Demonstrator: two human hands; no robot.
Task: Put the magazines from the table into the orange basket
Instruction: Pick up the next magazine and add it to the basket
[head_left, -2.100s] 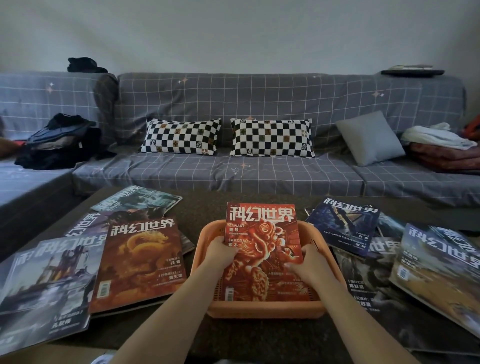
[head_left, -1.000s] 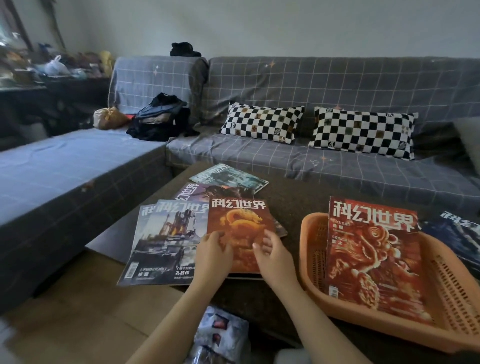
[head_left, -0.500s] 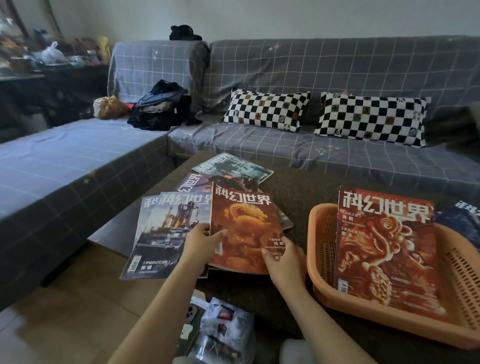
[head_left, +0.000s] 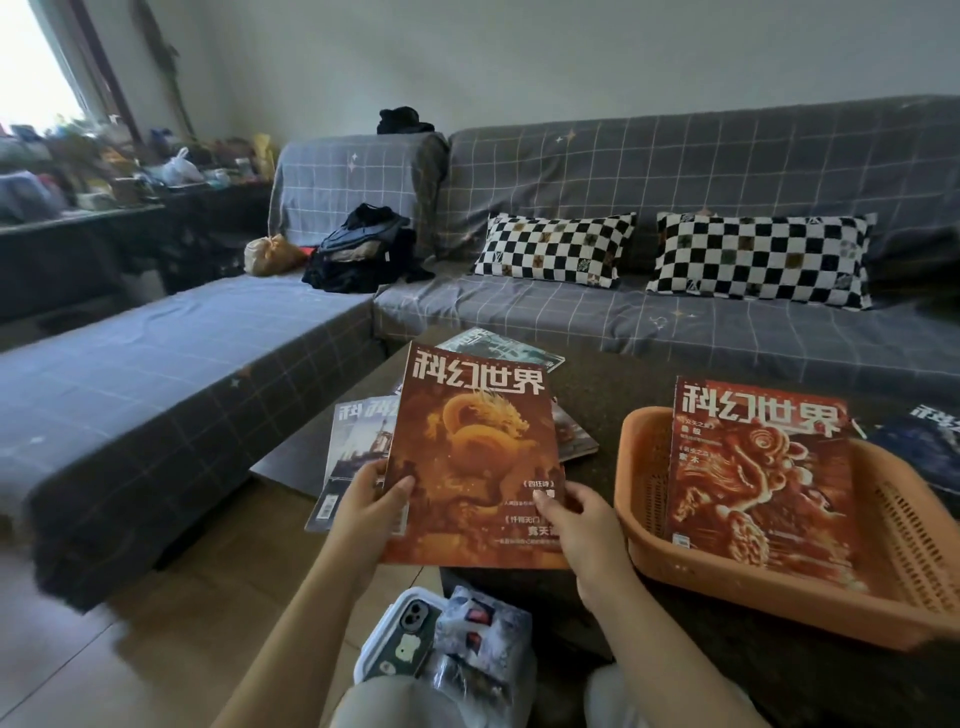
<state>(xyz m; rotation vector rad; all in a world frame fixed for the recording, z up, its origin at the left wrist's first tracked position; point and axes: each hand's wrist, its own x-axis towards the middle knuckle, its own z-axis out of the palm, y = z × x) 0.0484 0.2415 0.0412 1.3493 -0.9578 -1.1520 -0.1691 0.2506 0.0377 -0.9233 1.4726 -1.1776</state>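
The orange dragon magazine (head_left: 475, 457) is up off the bench, held tilted toward the camera over the bench's near left corner, just left of the orange basket (head_left: 644, 514). The left hand (head_left: 371, 506) grips its lower left edge, thumb on the cover and fingers behind; the right hand (head_left: 582, 525) pinches the lower right corner the same way. So both hands are clamped on this one issue.

It looks thin, light and floppy, with a glossy cover that could slip, so holding both bottom corners seems the sensible way to stop it sagging or fanning open. Its long axis runs away from the person, title at the far end, spine on the left, top edge raised higher than the bottom.

In the basket, a red magazine (head_left: 758, 483) already lies, propped with its title end over the far rim and pointing much the same way. By my reckoning, the dragon issue could drop in on top with a short carry to the right and no turning.

Beyond the held copy, more magazines (head_left: 358, 431) lie fanned on the left part of the bench (head_left: 602, 384), one teal cover (head_left: 498, 348) near the far edge. A dark blue issue (head_left: 924, 447) sits past the basket at the right edge. Plenty left to clear.
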